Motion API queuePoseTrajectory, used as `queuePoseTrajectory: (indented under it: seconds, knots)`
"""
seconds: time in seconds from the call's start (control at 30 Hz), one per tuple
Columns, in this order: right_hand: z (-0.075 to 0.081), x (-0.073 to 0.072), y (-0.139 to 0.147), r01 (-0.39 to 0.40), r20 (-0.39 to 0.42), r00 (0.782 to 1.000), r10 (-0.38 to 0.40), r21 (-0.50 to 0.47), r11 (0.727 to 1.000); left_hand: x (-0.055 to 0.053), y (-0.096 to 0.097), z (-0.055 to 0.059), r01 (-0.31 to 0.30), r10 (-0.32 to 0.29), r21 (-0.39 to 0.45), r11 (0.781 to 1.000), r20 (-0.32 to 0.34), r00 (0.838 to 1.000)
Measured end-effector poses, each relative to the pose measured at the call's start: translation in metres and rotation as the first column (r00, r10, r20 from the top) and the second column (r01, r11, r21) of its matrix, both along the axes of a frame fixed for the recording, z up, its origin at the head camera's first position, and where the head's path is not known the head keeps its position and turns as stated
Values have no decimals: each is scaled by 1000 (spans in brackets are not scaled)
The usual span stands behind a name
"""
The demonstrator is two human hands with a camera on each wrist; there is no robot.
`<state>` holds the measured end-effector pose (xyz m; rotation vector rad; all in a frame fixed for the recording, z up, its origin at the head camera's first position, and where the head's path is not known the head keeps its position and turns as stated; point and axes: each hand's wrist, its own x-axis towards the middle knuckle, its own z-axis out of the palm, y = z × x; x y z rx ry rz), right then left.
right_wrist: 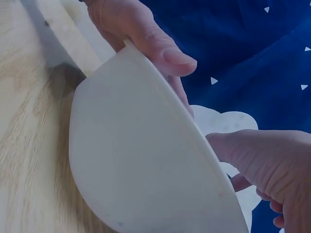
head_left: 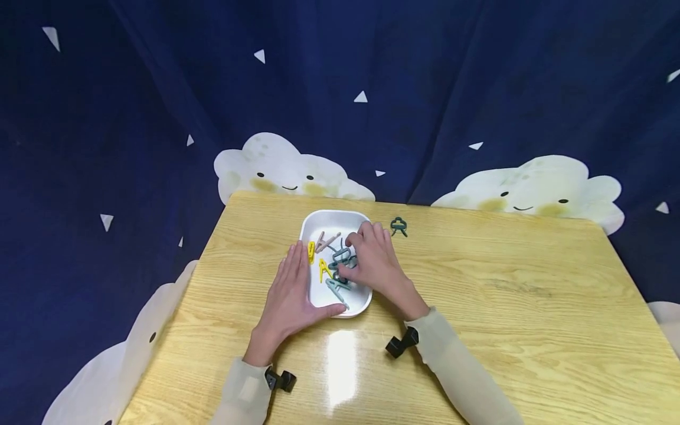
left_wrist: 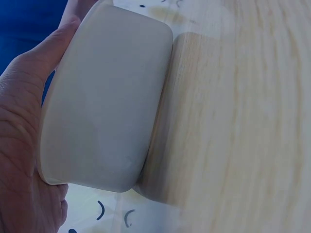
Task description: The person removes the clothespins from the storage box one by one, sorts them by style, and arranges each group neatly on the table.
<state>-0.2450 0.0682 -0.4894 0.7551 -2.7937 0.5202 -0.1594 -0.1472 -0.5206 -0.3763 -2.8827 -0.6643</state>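
White tray [head_left: 319, 295] on the wooden table [head_left: 504, 307], middle of the head frame. Left hand [head_left: 289, 295] lies against the tray's left side: fingers straight along the wall, thumb stretched out over the near rim at the bottom. It steadies the tray by contact, fingers not wrapped round it.

Right hand [head_left: 376, 260] reaches in over the right rim, fingers bent, a gap visible between thumb and forefinger. Cannot tell whether it has hold of a clip; dark green clips [head_left: 340, 275] lie at the thumb tip, a grey-blue clip [head_left: 342, 255] in the gap.

Also in the tray: pink clip [head_left: 321, 245] at upper left, yellow clip [head_left: 311, 252] against the left wall, second yellow clip [head_left: 323, 268] left of centre, pale green clip [head_left: 336, 288] toward the bottom. Dark clip [head_left: 398, 225] on the table, upper right of the tray. Navy curtain [head_left: 319, 59] with white clouds fills the frame's top.
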Motion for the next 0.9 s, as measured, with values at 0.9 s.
queuePoseTrajectory:
  seconds: [0.9]
  knots:
    - [21, -8, 41, 64, -43, 997, -71, -159, 985, -1, 1, -2, -6, 6, 0, 1000, 14, 1000]
